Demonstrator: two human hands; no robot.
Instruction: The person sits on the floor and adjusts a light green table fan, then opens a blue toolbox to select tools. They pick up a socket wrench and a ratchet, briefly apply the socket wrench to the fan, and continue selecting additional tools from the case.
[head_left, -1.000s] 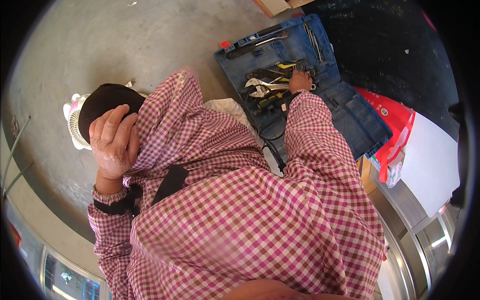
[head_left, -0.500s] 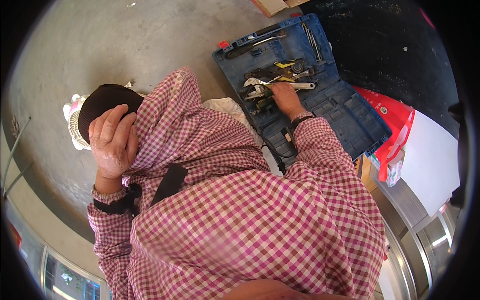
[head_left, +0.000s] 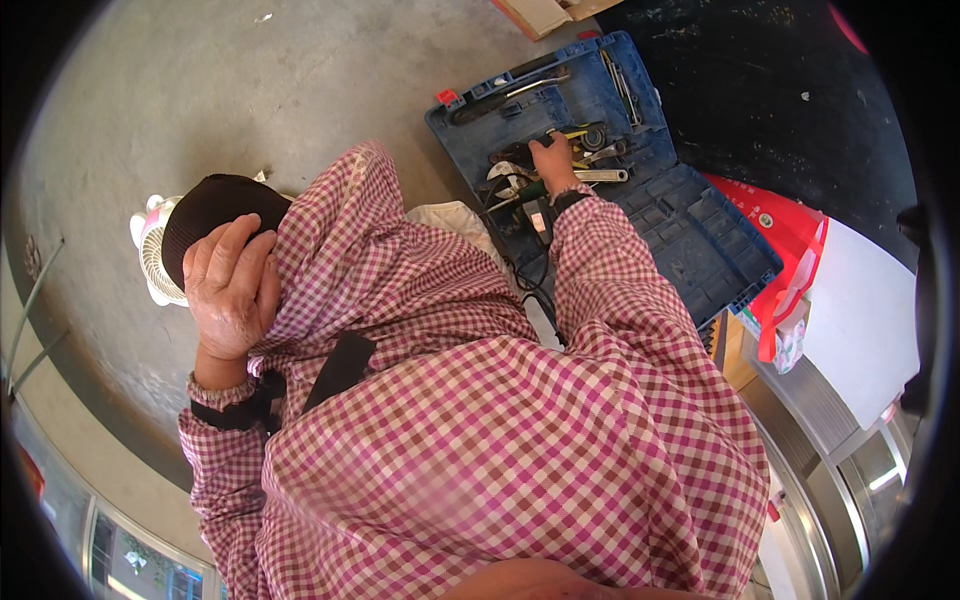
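My right hand (head_left: 555, 161) reaches down into the open blue toolbox (head_left: 725, 240), among a pile of metal tools. Its fingers are curled downward, closed beside dark, worn tools; what they grip is hidden. Just below it lies an adjustable wrench (head_left: 605, 176), its silver handle pointing right and its jaw to the left. A yellow-and-black tool (head_left: 580, 131) and a round grey part (head_left: 595, 138) are right beyond the fingers. Over a rounded piece of dark ribbed fabric (head_left: 222, 205) rests my left hand (head_left: 228, 295), fingers bent loosely and spread, holding nothing.
A small black box (head_left: 540, 218) with a cable is by my right wrist. Beyond the left hand stands a white fan (head_left: 153, 250) on the concrete floor. A red bag (head_left: 770, 215) lies right of the toolbox; cardboard (head_left: 540, 14) is at the far edge.
My right hand has moved farther into the toolbox and slightly left, off the adjustable wrench, which now shows more. The small black box shifted along with that wrist. My left hand has barely moved.
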